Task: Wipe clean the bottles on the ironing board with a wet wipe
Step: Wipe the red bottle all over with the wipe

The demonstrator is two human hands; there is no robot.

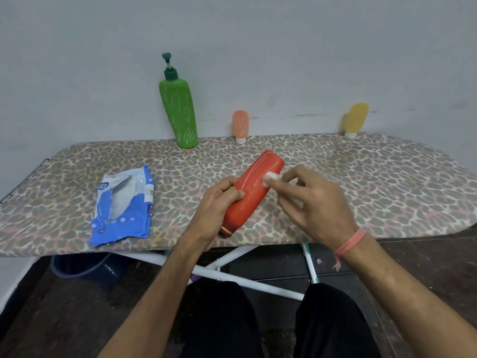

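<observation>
At the ironing board (361,177), I have my left hand (215,205) curled round the lower half of the red bottle (251,192), thumb across its front, cap end tilted toward me just above the patterned cover. My right hand (315,200) pinches a folded wet wipe (271,176) between thumb and fingers (289,177), pressing it against the bottle's upper side, beside pale scribble marks that remain on the red face. To do this step well, I judge, the strokes should run the length of the bottle while the left hand turns it, so each side meets the wipe. Well left of my left fingers lies the blue wipes packet (124,205), flap open. Beyond both hands, along the wall, stand the green pump bottle (179,109), a small peach tube (240,126) and a yellow tube (356,120), the first two visibly marked and apparently unwiped.
</observation>
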